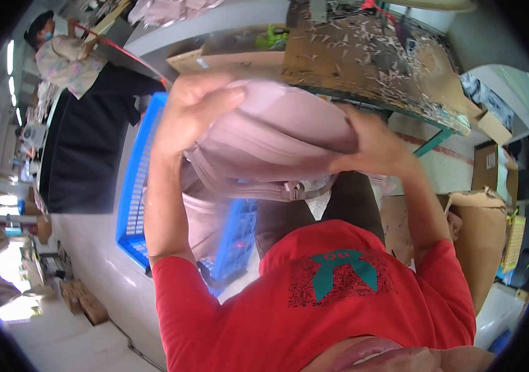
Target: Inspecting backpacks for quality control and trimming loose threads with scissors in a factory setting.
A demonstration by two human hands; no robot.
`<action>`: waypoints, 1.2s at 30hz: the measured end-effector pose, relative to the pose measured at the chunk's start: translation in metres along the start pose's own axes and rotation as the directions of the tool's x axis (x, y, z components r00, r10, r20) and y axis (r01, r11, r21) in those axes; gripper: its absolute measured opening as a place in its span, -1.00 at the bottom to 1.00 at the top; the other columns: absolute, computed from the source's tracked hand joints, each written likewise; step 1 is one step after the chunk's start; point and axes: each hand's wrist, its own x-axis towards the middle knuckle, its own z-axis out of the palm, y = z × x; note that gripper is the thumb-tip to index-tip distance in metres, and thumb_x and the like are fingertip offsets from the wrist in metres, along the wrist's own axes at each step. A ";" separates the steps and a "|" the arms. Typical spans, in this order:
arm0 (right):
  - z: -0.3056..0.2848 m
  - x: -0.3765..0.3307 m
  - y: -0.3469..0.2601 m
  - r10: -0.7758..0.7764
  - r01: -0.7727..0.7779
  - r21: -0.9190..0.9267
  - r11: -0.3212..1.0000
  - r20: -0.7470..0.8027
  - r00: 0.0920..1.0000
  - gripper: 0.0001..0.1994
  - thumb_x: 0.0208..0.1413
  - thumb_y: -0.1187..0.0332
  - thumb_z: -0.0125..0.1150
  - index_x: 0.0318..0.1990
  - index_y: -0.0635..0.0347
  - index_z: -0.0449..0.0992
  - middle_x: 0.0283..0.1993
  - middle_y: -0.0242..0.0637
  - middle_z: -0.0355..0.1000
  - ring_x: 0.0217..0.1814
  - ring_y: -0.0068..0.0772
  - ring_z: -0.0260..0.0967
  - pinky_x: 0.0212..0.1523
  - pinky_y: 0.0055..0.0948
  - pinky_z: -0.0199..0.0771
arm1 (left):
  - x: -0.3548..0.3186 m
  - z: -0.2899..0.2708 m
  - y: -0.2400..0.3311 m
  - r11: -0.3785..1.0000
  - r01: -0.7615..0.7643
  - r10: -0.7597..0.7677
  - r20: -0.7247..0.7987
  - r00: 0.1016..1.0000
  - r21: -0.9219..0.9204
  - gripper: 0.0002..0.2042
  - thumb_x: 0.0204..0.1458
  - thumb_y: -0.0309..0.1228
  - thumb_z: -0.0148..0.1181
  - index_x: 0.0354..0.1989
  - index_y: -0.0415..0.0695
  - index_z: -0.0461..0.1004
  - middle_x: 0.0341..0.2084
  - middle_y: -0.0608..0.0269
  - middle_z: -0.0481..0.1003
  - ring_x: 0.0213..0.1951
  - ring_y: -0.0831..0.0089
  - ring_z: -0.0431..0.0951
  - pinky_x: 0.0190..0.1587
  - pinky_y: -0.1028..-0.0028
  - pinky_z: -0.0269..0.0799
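Between my two hands is a bundle of dusty-pink bras (277,133) with moulded cups, held up in front of my chest. My left hand (199,111) grips its left end, thumb over the upper cup. Around the right end curl the fingers of my right hand (373,146), slightly smeared by motion. A strap with a small adjuster buckle (292,190) hangs along the lower edge. Below, a blue plastic crate (129,211) stands on the floor, partly hidden by my left arm. More pink fabric (202,226) shows in it.
Ahead stands a worn wooden table (364,56) strewn with fabric scraps. Cardboard boxes (481,229) stand at my right. On the left is a black-draped table (88,155), with a person (69,62) beyond it holding a red pole. Pink garments (168,11) lie on a grey surface at the far side.
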 end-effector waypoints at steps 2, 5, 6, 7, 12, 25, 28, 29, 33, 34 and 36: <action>0.014 -0.006 0.022 0.166 -0.160 0.483 0.861 0.030 0.986 -0.64 -0.21 0.39 0.22 -0.18 0.30 0.38 -0.33 -0.24 0.43 -0.28 -0.58 0.32 -0.29 -0.62 0.30 | 0.032 0.008 0.005 0.995 -0.090 0.085 0.089 0.992 0.051 -0.82 -0.12 -0.40 0.13 -0.41 -0.27 0.41 -0.60 0.44 0.30 -0.48 0.67 0.25 -0.42 0.69 0.14; 0.014 -0.023 0.029 0.311 -0.099 0.682 0.725 -0.194 0.930 -0.78 -0.14 0.47 0.17 -0.27 0.31 0.44 -0.41 -0.42 0.43 -0.37 -0.70 0.29 -0.31 -0.66 0.30 | 0.062 0.021 0.011 0.992 -0.021 0.020 -0.010 1.000 -0.123 -0.72 -0.13 -0.40 0.16 -0.22 -0.23 0.38 -0.53 0.43 0.35 -0.43 0.66 0.30 -0.34 0.70 0.21; 0.013 -0.027 0.033 0.332 -0.068 0.708 0.703 -0.243 0.911 -0.81 -0.11 0.49 0.14 -0.26 0.29 0.44 -0.39 -0.49 0.41 -0.36 -0.73 0.28 -0.33 -0.66 0.30 | 0.067 0.013 0.001 1.000 0.006 -0.008 -0.065 0.998 -0.028 -0.63 -0.19 -0.44 0.19 -0.16 -0.24 0.32 -0.45 0.35 0.41 -0.36 0.63 0.35 -0.29 0.67 0.27; 0.010 -0.029 0.035 0.333 -0.058 0.704 0.708 -0.260 0.906 -0.81 -0.11 0.49 0.14 -0.26 0.29 0.44 -0.39 -0.49 0.41 -0.36 -0.73 0.28 -0.33 -0.66 0.30 | 0.073 0.008 -0.012 0.998 -0.043 0.044 -0.044 0.998 0.035 -0.64 -0.19 -0.44 0.19 -0.17 -0.26 0.32 -0.41 0.37 0.41 -0.39 0.65 0.36 -0.27 0.64 0.29; 0.001 -0.033 0.055 0.518 0.004 0.878 0.479 -0.286 0.806 -0.81 -0.13 0.46 0.19 -0.30 0.27 0.46 -0.40 -0.42 0.42 -0.41 -0.69 0.30 -0.37 -0.65 0.32 | 0.101 0.021 -0.074 0.969 0.130 -0.138 -0.023 0.990 -0.208 -0.83 -0.13 -0.49 0.14 -0.32 -0.21 0.43 -0.46 0.43 0.42 -0.41 0.70 0.35 -0.29 0.65 0.28; 0.009 -0.018 0.076 0.664 0.124 0.959 0.257 -0.268 0.698 -0.84 -0.12 0.43 0.18 -0.34 0.28 0.46 -0.41 -0.30 0.44 -0.45 -0.60 0.35 -0.41 -0.62 0.35 | 0.170 0.048 -0.092 0.950 0.160 -0.194 -0.106 0.975 -0.267 -0.87 -0.14 -0.45 0.13 -0.42 -0.22 0.48 -0.57 0.40 0.44 -0.53 0.71 0.31 -0.42 0.68 0.22; 0.009 -0.019 0.078 0.679 0.126 0.962 0.243 -0.262 0.686 -0.83 -0.12 0.43 0.18 -0.33 0.29 0.45 -0.40 -0.29 0.44 -0.45 -0.58 0.35 -0.39 -0.60 0.36 | 0.179 0.050 -0.094 0.963 0.137 -0.163 -0.096 0.982 -0.231 -0.86 -0.15 -0.44 0.14 -0.41 -0.23 0.48 -0.57 0.39 0.44 -0.54 0.72 0.31 -0.43 0.68 0.22; 0.009 -0.020 0.079 0.676 0.115 0.964 0.240 -0.251 0.693 -0.81 -0.10 0.43 0.16 -0.30 0.29 0.44 -0.37 -0.30 0.43 -0.40 -0.57 0.36 -0.35 -0.60 0.36 | 0.182 0.051 -0.095 0.968 0.128 -0.153 -0.101 0.983 -0.217 -0.86 -0.15 -0.44 0.14 -0.41 -0.23 0.48 -0.57 0.39 0.44 -0.54 0.71 0.31 -0.44 0.67 0.22; 0.012 -0.020 0.079 0.686 0.126 0.966 0.226 -0.250 0.684 -0.78 -0.08 0.42 0.14 -0.24 0.29 0.42 -0.31 -0.30 0.43 -0.34 -0.55 0.37 -0.31 -0.59 0.36 | 0.187 0.055 -0.095 0.970 0.129 -0.152 -0.101 0.983 -0.207 -0.85 -0.17 -0.42 0.16 -0.42 -0.24 0.48 -0.59 0.38 0.43 -0.54 0.70 0.31 -0.45 0.66 0.22; 0.012 -0.019 0.079 0.687 0.123 0.967 0.225 -0.247 0.684 -0.78 -0.08 0.42 0.14 -0.24 0.29 0.42 -0.31 -0.30 0.43 -0.34 -0.55 0.37 -0.31 -0.59 0.36 | 0.189 0.055 -0.095 0.969 0.131 -0.155 -0.102 0.983 -0.208 -0.85 -0.17 -0.42 0.16 -0.42 -0.24 0.48 -0.59 0.38 0.43 -0.54 0.70 0.31 -0.45 0.66 0.22; 0.013 -0.018 0.076 0.711 0.176 0.965 0.196 -0.263 0.652 -0.80 -0.09 0.43 0.16 -0.28 0.30 0.43 -0.35 -0.30 0.43 -0.39 -0.58 0.35 -0.35 -0.60 0.36 | 0.194 0.055 -0.095 0.981 0.118 -0.134 -0.095 0.986 -0.153 -0.85 -0.17 -0.40 0.16 -0.45 -0.23 0.47 -0.59 0.38 0.42 -0.54 0.68 0.31 -0.45 0.64 0.22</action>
